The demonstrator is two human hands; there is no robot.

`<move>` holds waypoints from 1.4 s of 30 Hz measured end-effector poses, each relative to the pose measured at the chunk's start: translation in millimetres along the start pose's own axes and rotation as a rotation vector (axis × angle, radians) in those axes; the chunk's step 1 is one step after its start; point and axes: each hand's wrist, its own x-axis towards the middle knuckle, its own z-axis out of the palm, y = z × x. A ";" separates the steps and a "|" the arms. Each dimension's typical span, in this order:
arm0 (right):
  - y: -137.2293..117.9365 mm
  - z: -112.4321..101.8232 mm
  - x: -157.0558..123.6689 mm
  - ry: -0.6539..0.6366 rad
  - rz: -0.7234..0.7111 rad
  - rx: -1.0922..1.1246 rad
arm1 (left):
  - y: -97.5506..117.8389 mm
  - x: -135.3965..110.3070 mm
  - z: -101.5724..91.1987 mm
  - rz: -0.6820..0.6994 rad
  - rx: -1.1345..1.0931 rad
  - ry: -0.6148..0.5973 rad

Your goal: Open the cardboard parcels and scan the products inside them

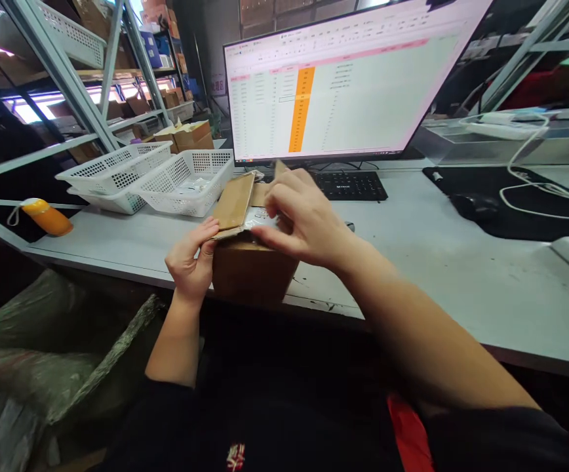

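Observation:
A small brown cardboard box [255, 272] stands at the table's front edge with its top flaps raised. My left hand [192, 259] pinches the near left corner of a flap [234, 202] between thumb and fingers. Over the box's mouth is my right hand [307, 213], its fingers curled and its thumb stretched along the near rim. Whatever those fingers may grip is hidden from me. Between the hands, clear plastic wrapping with dark marks [257, 216] shows inside the box. A tip of cardboard [280, 169] sticks up behind my right hand.
Behind the box are a black keyboard [351, 186] and a large monitor [363, 92] showing a spreadsheet. White plastic baskets [186, 177] and an orange bottle [47, 216] stand to the left. On the right, a mouse [476, 204] and white cable lie on a black mat [515, 226].

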 end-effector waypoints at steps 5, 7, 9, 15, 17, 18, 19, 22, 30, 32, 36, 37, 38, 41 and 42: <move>-1.9 -19.3 -25.5 0.285 0.088 -0.049 | 2.4 -10.6 10.0 -0.080 0.033 0.162; -6.9 -27.5 -36.8 0.338 0.105 -0.084 | 4.1 -12.5 13.4 -0.069 0.041 0.200; -14.2 -37.4 -43.2 0.271 0.119 -0.184 | 5.1 -13.2 16.1 -0.066 0.025 0.235; -39.9 -52.9 -5.5 -0.354 0.217 -0.619 | 7.2 -12.2 18.2 -0.037 0.026 0.215; -45.6 -46.3 15.9 -0.459 0.261 -0.644 | 7.6 -12.6 16.5 -0.026 0.035 0.215; -47.5 -42.2 24.4 -0.495 0.232 -0.647 | 7.7 -12.4 15.0 -0.025 0.032 0.217; -48.7 -38.2 30.5 -0.526 0.171 -0.650 | 7.8 -11.5 12.8 -0.023 0.024 0.213; -49.2 -30.5 32.9 -0.541 -0.047 -0.682 | 9.5 -2.8 3.5 0.027 0.040 0.098; -48.5 -29.0 -6.6 -0.423 -0.168 -0.796 | 6.1 18.5 -6.2 -0.112 0.188 0.100; -48.1 -28.6 -16.1 -0.311 -0.263 -0.806 | 1.2 12.4 -2.3 -0.236 0.180 0.242; -37.8 -28.6 -39.3 -0.098 -0.421 -0.676 | -5.2 3.2 3.8 -0.292 0.139 0.388; -33.6 -28.6 -46.1 -0.069 -0.438 -0.613 | -5.9 3.7 3.8 -0.275 0.154 0.390; -29.4 -28.4 -52.9 -0.054 -0.443 -0.542 | -6.4 5.5 3.0 -0.248 0.182 0.383; -20.2 -24.9 -70.2 -0.027 -0.402 -0.335 | -7.5 17.6 -4.2 -0.136 0.307 0.374; -19.4 -22.0 -74.2 -0.013 -0.375 -0.268 | -7.7 22.9 -7.9 -0.096 0.345 0.385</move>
